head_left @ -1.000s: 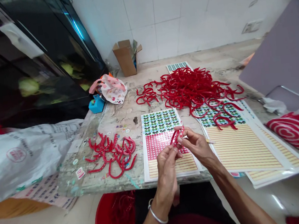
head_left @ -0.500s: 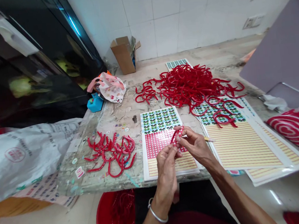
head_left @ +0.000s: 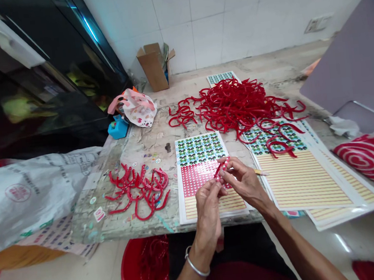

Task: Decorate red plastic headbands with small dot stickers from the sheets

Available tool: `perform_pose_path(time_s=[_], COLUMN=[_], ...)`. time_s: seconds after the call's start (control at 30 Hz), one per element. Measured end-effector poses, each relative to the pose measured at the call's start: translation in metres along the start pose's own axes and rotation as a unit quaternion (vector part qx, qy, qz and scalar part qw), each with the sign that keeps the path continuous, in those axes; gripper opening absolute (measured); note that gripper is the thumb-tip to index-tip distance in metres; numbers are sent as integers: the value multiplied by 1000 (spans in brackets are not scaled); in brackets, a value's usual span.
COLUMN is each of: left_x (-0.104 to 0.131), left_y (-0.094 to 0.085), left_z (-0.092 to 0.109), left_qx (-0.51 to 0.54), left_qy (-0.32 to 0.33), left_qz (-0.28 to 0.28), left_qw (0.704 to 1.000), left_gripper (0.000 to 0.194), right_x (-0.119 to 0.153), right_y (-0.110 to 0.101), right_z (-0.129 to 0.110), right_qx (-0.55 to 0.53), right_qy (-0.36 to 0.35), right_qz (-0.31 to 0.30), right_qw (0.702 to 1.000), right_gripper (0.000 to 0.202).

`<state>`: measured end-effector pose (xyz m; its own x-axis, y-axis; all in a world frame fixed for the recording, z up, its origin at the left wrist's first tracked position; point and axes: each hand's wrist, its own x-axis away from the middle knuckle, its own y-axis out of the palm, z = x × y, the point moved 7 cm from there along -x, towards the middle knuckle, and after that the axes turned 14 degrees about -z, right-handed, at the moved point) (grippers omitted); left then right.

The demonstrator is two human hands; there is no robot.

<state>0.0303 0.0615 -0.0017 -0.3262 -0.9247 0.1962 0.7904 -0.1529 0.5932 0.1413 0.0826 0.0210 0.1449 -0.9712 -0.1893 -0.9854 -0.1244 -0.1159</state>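
My left hand (head_left: 209,200) and my right hand (head_left: 242,178) meet over a printed sheet (head_left: 191,155) near the table's front edge. Between their pinched fingertips is a small red strip (head_left: 217,170), and a pink piece with white dots shows by the right fingertips. The sheet has green-and-black, pink and yellow striped bands. Behind it and to the right lies a large heap of red strips (head_left: 233,101), partly over more printed sheets (head_left: 304,176). A smaller group of curved red strips (head_left: 138,189) lies to the left of my hands.
At the back stand an open cardboard box (head_left: 154,70), a patterned bag (head_left: 139,109) and a blue dispenser (head_left: 118,127). A pencil-like yellow stick (head_left: 261,172) lies beside my right hand. A red basin (head_left: 141,274) is below the table's front edge.
Both hands keep nearly the same place and pinch. The red strip between them shows slightly less of its length and the view has shifted a little.
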Motion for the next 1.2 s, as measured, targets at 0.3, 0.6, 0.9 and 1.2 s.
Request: perform_pose_path(time_s=[0.3,0.6,0.9,1.2], left_x=[-3,-1,-2,-2], left_y=[-6,-8,-7,-2], left_z=[-6,-5,-8,-7], left_qx=[-45,-98,-89,-82], left_qy=[7,25,37,44], left_qz=[6,24,20,20], left_qw=[999,995,995,995], left_gripper=[18,18,19,19], right_x=[4,11,14,18], right_y=[1,-6,-7,-7], right_z=[1,-4,-6,-8], right_qx=[47,107,123,184], right_qy=[8,-13,-30,-73], right_qz=[-9,60,88,112], right_qw=[999,992,988,974], right_gripper=[10,11,10,8])
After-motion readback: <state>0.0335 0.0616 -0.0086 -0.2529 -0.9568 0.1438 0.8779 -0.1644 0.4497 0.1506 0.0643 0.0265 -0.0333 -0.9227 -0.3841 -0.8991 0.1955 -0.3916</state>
